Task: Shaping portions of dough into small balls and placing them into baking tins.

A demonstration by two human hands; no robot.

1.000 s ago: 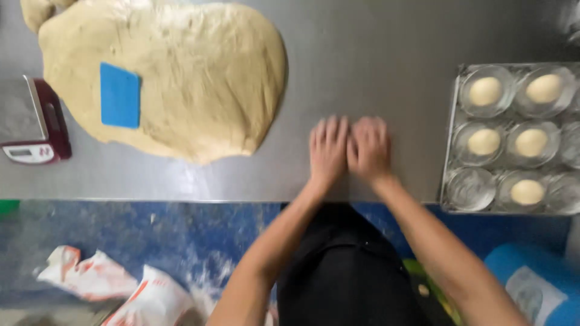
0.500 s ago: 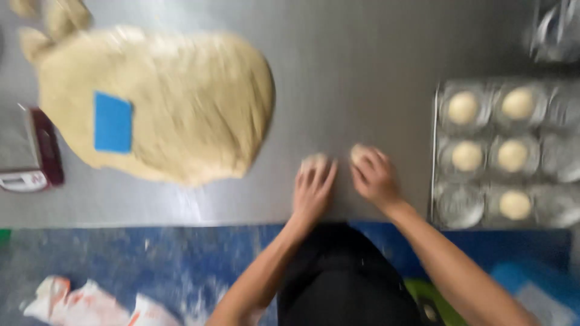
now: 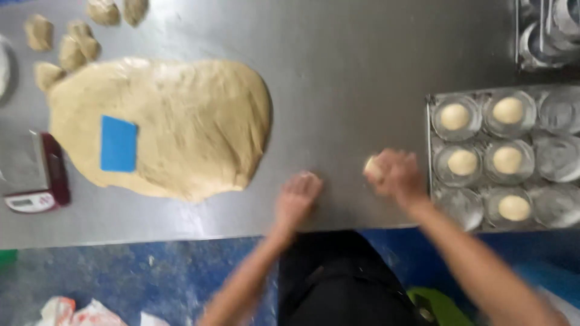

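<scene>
The grey stainless-steel surface (image 3: 362, 66) carries everything here. Largest on it is the broad, flattened slab of tan dough (image 3: 181, 127), spread wide, probably so that portions can be cut from its edge; a blue rectangular plastic scraper (image 3: 118, 143) lies flat on top of it, within easy reach. To the right sits a metal baking tray of round cups (image 3: 547, 115), five of which hold a pale dough ball while the rest show bare; it stands just beside the right hand, so a shaped piece has a short way to go. At the left edge is a small kitchen scale with a dark red side (image 3: 37, 181), near the slab, handy for weighing portions. Several small tan dough lumps (image 3: 71, 45) lie apart above the slab.

The right hand (image 3: 396, 175) is curled around a small pale dough ball (image 3: 373, 167), lifted just beside the tray. The left hand (image 3: 297, 196) is cupped downwards on the surface; whether dough lies under it cannot be told.

Both hands are blurred. A second tray at the top right and the scale's platform are cut off.
</scene>
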